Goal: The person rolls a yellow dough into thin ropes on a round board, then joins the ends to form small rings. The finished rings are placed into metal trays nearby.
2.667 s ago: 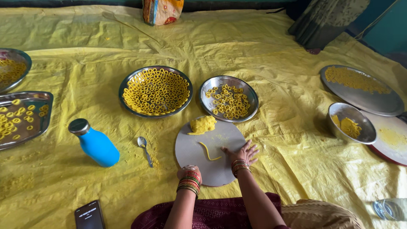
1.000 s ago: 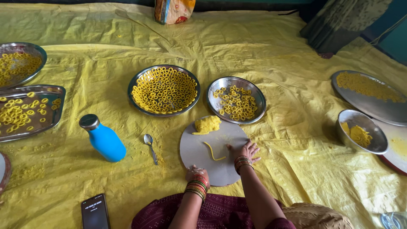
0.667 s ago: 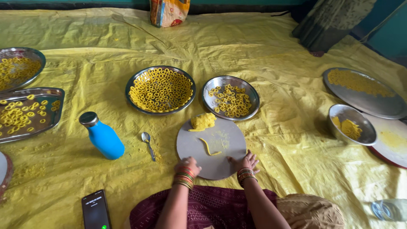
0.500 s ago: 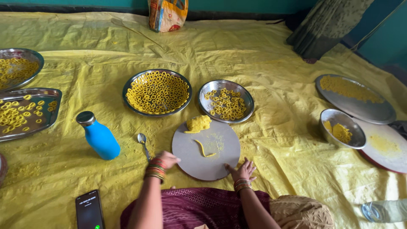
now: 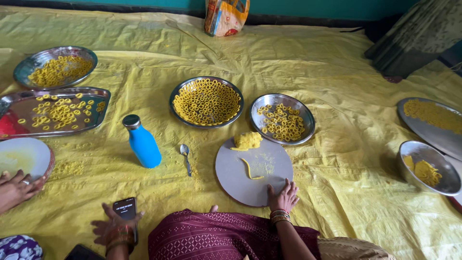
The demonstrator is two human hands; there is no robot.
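Observation:
My right hand [image 5: 283,197] rests flat, fingers spread, on the near edge of a round grey board [image 5: 254,169]. On the board lie a thin strip of yellow dough [image 5: 250,169] and a lump of yellow dough [image 5: 247,140] at its far edge. My left hand [image 5: 111,227] is down at the lower left, on a black phone [image 5: 126,216] with its screen lit, lying on the yellow sheet [image 5: 327,58]. Both wrists wear bangles.
A blue bottle [image 5: 141,141] and a spoon [image 5: 185,155] stand left of the board. Steel plates of yellow dough rings [image 5: 207,101] [image 5: 282,119] [image 5: 56,65] and a tray [image 5: 54,111] lie around. A steel bowl [image 5: 427,167] sits right. Another person's hand [image 5: 15,188] is at the left edge.
My left hand left the board and swung down left to the phone. My right hand slid from the dough strip back to the board's near edge. The view shifted left.

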